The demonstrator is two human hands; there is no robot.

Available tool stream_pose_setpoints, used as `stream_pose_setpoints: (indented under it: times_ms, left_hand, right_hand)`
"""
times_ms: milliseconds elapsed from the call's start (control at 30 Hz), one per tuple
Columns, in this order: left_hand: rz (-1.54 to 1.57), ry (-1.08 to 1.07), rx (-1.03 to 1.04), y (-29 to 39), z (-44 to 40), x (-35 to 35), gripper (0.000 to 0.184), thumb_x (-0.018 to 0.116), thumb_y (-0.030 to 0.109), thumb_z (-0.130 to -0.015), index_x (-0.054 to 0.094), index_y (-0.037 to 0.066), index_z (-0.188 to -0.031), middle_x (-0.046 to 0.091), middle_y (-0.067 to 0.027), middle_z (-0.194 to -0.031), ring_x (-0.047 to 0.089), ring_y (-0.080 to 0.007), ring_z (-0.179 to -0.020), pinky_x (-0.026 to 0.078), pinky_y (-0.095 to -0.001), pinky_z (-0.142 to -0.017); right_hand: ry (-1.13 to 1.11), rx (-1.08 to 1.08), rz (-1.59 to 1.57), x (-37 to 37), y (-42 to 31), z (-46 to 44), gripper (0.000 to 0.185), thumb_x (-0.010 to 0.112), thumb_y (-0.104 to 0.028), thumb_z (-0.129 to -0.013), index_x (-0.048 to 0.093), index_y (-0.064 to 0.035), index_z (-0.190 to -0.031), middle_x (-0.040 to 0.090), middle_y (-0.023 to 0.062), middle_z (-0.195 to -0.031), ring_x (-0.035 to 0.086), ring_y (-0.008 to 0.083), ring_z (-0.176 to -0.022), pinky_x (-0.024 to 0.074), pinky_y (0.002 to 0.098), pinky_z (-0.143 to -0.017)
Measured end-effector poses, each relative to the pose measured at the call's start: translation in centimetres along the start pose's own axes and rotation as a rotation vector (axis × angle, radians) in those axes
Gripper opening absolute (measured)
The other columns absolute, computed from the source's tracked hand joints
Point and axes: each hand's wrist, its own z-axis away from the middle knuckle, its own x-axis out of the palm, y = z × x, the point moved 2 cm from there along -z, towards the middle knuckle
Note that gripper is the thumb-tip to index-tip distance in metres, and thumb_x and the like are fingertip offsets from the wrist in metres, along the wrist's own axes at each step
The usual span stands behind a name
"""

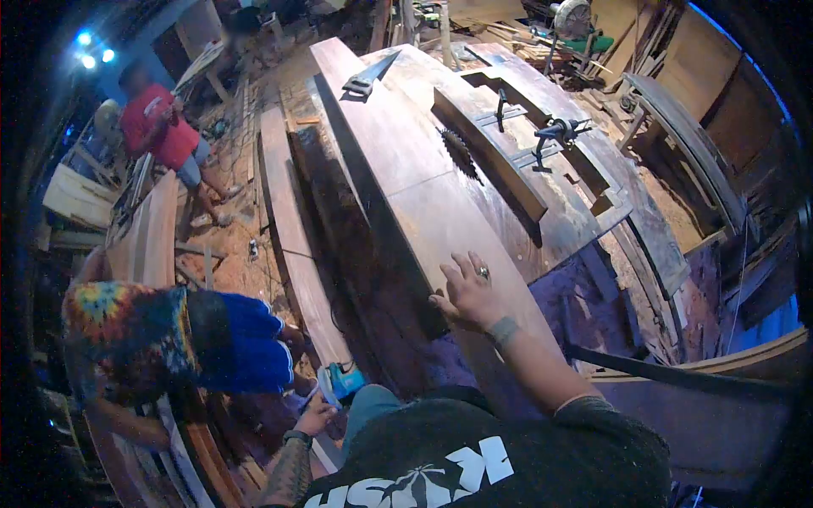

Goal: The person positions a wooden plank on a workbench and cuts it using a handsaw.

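My right hand [468, 292] lies flat near the close end of a long, wide wooden board [432, 199], its fingers spread and a ring on one. The board rests on a saw table [559, 224], beside an upright toothed circular blade [460, 155] and a wooden fence [491, 157]. A handsaw [371, 78] lies on the board's far part. Low on the left, my left hand [315, 416] has its fingers curled close to a teal power tool [340, 381]. Whether it grips the tool or a pale piece beside it is unclear.
A person in a tie-dye shirt [127, 330] bends over boards at left; another in a red shirt [161, 127] stands farther back. A narrow plank [296, 220] runs left of the wide board. Metal clamps [555, 134] sit on the table; scrap wood [517, 38] lies behind.
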Motion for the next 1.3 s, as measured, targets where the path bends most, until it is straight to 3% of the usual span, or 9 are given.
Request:
stream_pose_setpoints:
  times_ms: [100, 367, 500, 533, 633, 767, 800, 933, 1300]
  left_hand:
    - [-0.091, -0.073, 0.042, -1.1, -4.8, -2.5, 0.041, 0.063, 0.04, -0.101, 0.07, 0.007, -0.125, 0.074, -0.0128, -0.112, 0.071, -0.0225, -0.097, 0.055, -0.038, -0.088]
    - [-0.622, -0.281, 0.28, -7.6, -17.1, -9.2, 0.038, 0.058, 0.041, -0.103, 0.069, 0.017, -0.131, 0.069, -0.0147, -0.127, 0.064, -0.0373, -0.121, 0.051, -0.0452, -0.101]
    - [-0.47, -0.277, 0.134, 1.2, -18.1, -16.3, 0.029, 0.055, 0.032, -0.104, 0.069, 0.013, -0.121, 0.069, -0.0145, -0.124, 0.063, -0.0383, -0.121, 0.051, -0.0458, -0.101]
    - [-0.778, -0.315, 0.468, -3.4, -22.1, -17.5, 0.029, 0.058, 0.03, -0.102, 0.07, 0.011, -0.12, 0.069, -0.0134, -0.126, 0.066, -0.0377, -0.115, 0.053, -0.0438, -0.099]
    - [-0.777, -0.243, 0.707, -1.9, -26.6, -22.3, 0.029, 0.06, 0.027, -0.1, 0.072, 0.009, -0.119, 0.072, -0.0135, -0.121, 0.069, -0.0354, -0.107, 0.054, -0.0421, -0.095]
    - [0.012, -0.13, 0.133, 2.5, -34.4, -25.8, 0.028, 0.065, 0.027, -0.098, 0.074, 0.003, -0.111, 0.076, -0.0138, -0.106, 0.071, -0.0244, -0.103, 0.054, -0.0366, -0.09]
    - [-0.288, -0.094, 0.395, 8.1, -33.2, -27.4, 0.031, 0.063, 0.026, -0.101, 0.071, 0.0, -0.116, 0.075, -0.0142, -0.107, 0.071, -0.0205, -0.105, 0.054, -0.0329, -0.092]
    - [0.329, -0.194, 0.025, 15.5, -35.9, -29.9, 0.031, 0.059, 0.022, -0.107, 0.065, -0.002, -0.126, 0.073, -0.0124, -0.113, 0.07, -0.0207, -0.11, 0.057, -0.0352, -0.093]
    - [0.424, -0.085, 0.141, 28.9, -48.1, -41.3, 0.032, 0.063, 0.028, -0.104, 0.066, 0.004, -0.124, 0.076, -0.0087, -0.109, 0.072, -0.0168, -0.094, 0.056, -0.0314, -0.078]
  right_hand:
    - [0.02, 0.003, 0.043, 0.3, 0.8, -3.1, 0.074, 0.068, -0.058, -0.091, 0.054, -0.0081, -0.143, 0.041, 0.0258, -0.154, 0.027, 0.0539, -0.147, 0.0204, 0.0627, -0.122]
    - [0.143, 0.14, 0.094, 3.7, 4.8, -13.9, 0.071, 0.068, -0.058, -0.09, 0.058, -0.0091, -0.14, 0.042, 0.0224, -0.153, 0.027, 0.0492, -0.148, 0.0188, 0.0602, -0.122]
    - [0.194, 0.094, 0.056, 6.8, 4.8, -21.5, 0.067, 0.07, -0.055, -0.089, 0.06, -0.0093, -0.138, 0.044, 0.0217, -0.151, 0.029, 0.0476, -0.147, 0.0198, 0.06, -0.122]
    - [0.203, 0.092, 0.066, 7.5, 4.6, -23.8, 0.064, 0.071, -0.052, -0.089, 0.06, -0.0088, -0.136, 0.046, 0.0217, -0.149, 0.031, 0.0474, -0.146, 0.0203, 0.0573, -0.122]
    - [0.225, 0.079, 0.034, 9.7, 4.5, -30.3, 0.063, 0.071, -0.053, -0.09, 0.06, -0.0092, -0.134, 0.047, 0.0219, -0.147, 0.034, 0.0475, -0.145, 0.0241, 0.0564, -0.122]
    - [0.157, 0.177, 0.122, 10.5, 3.6, -34.6, 0.065, 0.069, -0.058, -0.09, 0.06, -0.0101, -0.133, 0.047, 0.0219, -0.147, 0.037, 0.0469, -0.143, 0.0299, 0.0558, -0.121]
    - [0.16, 0.204, 0.114, 10.6, 3.7, -35.0, 0.065, 0.069, -0.058, -0.09, 0.06, -0.0101, -0.133, 0.047, 0.0218, -0.147, 0.037, 0.0468, -0.143, 0.0309, 0.0559, -0.121]
    - [0.089, 0.221, 0.111, 11.1, 4.2, -35.6, 0.066, 0.067, -0.059, -0.092, 0.06, -0.0093, -0.133, 0.047, 0.0218, -0.147, 0.038, 0.0457, -0.143, 0.0308, 0.0543, -0.122]
    - [-0.027, 0.269, 0.14, 9.4, 3.2, -37.3, 0.068, 0.067, -0.06, -0.09, 0.059, -0.0123, -0.137, 0.048, 0.0191, -0.145, 0.035, 0.0418, -0.144, 0.026, 0.0588, -0.12]
